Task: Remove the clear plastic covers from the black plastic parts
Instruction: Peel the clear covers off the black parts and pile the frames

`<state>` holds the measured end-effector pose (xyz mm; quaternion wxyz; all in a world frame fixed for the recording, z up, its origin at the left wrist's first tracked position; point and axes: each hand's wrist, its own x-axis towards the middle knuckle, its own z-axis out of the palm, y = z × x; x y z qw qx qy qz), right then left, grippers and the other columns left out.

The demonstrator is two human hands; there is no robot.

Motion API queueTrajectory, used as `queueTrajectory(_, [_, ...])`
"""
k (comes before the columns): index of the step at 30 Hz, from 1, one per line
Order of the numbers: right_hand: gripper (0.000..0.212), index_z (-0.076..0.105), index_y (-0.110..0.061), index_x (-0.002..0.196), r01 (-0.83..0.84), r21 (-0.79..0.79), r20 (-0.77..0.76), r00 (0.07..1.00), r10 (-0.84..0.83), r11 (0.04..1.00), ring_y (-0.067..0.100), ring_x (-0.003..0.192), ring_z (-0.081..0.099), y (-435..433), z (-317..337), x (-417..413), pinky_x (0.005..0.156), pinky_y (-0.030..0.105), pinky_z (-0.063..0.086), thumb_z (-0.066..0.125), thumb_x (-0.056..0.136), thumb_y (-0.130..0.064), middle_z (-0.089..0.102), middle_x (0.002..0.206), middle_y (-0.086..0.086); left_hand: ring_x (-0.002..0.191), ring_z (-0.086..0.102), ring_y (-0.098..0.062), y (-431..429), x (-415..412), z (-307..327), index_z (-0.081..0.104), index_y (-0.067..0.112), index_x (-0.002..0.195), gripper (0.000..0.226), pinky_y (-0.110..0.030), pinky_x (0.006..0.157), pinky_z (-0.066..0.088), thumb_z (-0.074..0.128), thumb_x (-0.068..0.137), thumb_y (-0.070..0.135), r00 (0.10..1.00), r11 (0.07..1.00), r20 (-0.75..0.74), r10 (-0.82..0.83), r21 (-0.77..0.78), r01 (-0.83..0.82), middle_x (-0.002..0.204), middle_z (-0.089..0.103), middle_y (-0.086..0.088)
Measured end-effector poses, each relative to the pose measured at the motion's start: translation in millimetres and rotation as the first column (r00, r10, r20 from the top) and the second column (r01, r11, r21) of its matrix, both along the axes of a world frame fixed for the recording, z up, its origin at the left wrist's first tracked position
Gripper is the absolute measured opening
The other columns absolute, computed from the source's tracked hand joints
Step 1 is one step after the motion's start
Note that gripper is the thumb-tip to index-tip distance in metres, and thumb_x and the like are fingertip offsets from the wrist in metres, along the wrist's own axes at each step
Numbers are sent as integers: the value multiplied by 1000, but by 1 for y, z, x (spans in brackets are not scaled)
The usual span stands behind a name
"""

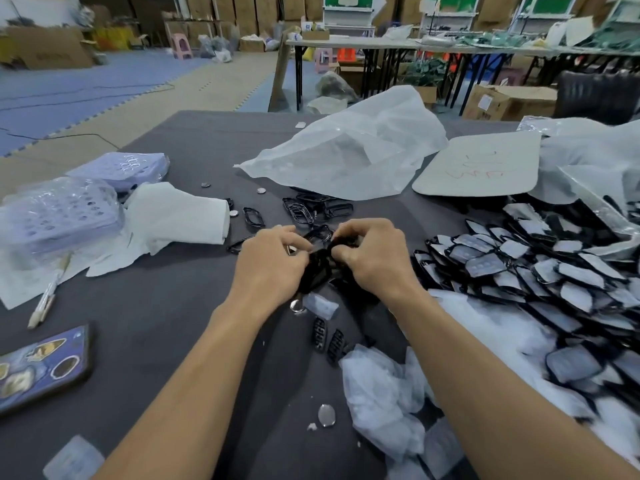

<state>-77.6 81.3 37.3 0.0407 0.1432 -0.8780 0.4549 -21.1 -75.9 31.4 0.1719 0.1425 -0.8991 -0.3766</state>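
Bare arms low down, reaching in to the middle of the gray counter (173, 306). Left hand (273, 261) and right hand (370, 258) close together, both with fingers curled tight, pinching one black part (317, 268) between them, just above the counter. Cover on it or not: too blurry to tell. Just under the hands, a loose clear cover (322, 304) flat on the counter, near two small black grilles (327, 337). Closer in, a clear oval (326, 415) and a heap of crumpled white wrap (381, 403). Off to the right, a big pile (554, 271) of black parts, each with a pale cover on, all touching and overlapping. Past the hands, bare black rings (304, 209) in a loose heap, some tucked under a big white bag (346, 161). Beside the bag, a flat gray sheet (481, 164) with red scribbles. Over on the left, purple trays (59, 216) in shiny plastic, white paper (180, 216) next to them, a pen (45, 303) by the paper's edge, and a phone (41, 368) with a picture case near the counter's near edge.
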Motion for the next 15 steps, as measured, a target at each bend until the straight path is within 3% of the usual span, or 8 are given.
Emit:
queueTrajectory(2, [17,78,-29,73,63,-133,39,998,-59,989,-4,69,67,6,4,6,62,7,46,82,78,-13,74,70,-17,110,66,-1,6,14,4,84,31,95,19,-7,90,41,72,86,20,997,994,-48,57,93,-52,110,76,16])
queueTrajectory(3, [16,79,-29,73,85,-206,73,995,-71,975,-2,64,68,10,6,10,63,13,49,82,78,-14,74,68,-16,95,67,5,11,21,5,83,32,96,19,0,78,40,72,85,21,995,985,-70,71,160,-59,94,76,21])
queueTrajectory(5, [18,79,-28,73,103,-366,147,988,-52,925,5,58,66,18,10,23,62,27,52,81,79,-11,74,66,-8,80,67,13,25,37,5,82,33,101,21,3,70,42,74,84,24,990,957,-116,74,289,-38,79,75,26])
queueTrajectory(7, [22,79,-25,72,97,-465,183,983,-11,880,9,56,64,25,10,40,61,32,52,80,80,-5,74,66,-2,74,70,12,44,55,3,80,36,105,22,-2,67,47,75,84,32,987,927,-151,58,376,3,77,74,29])
queueTrajectory(9, [21,80,-24,74,62,-475,190,981,34,878,13,61,69,30,5,60,63,35,56,79,80,-3,76,70,1,73,74,1,62,69,-2,78,36,110,29,-19,71,58,70,83,47,988,890,-148,30,454,41,77,76,22])
queueTrajectory(11, [23,81,-22,79,-9,-491,196,973,120,871,21,72,76,34,-1,80,68,38,62,75,80,0,79,78,3,80,77,-13,73,74,-7,77,32,108,39,-38,75,62,61,84,58,996,791,-90,16,610,42,84,79,9])
queueTrajectory(13, [33,82,-19,79,-97,-489,168,965,202,867,22,86,78,37,-10,95,77,40,63,70,78,11,80,89,0,76,74,-19,78,73,-10,78,25,95,27,-34,68,60,60,93,44,999,635,-39,26,773,14,88,80,-1])
queueTrajectory(15, [39,83,-21,79,-168,-386,118,966,229,907,10,107,72,40,-18,102,94,35,58,72,75,16,80,97,-10,70,72,-17,76,73,-10,74,22,99,13,-25,58,57,63,98,15,997,476,19,76,878,-53,88,81,-5])
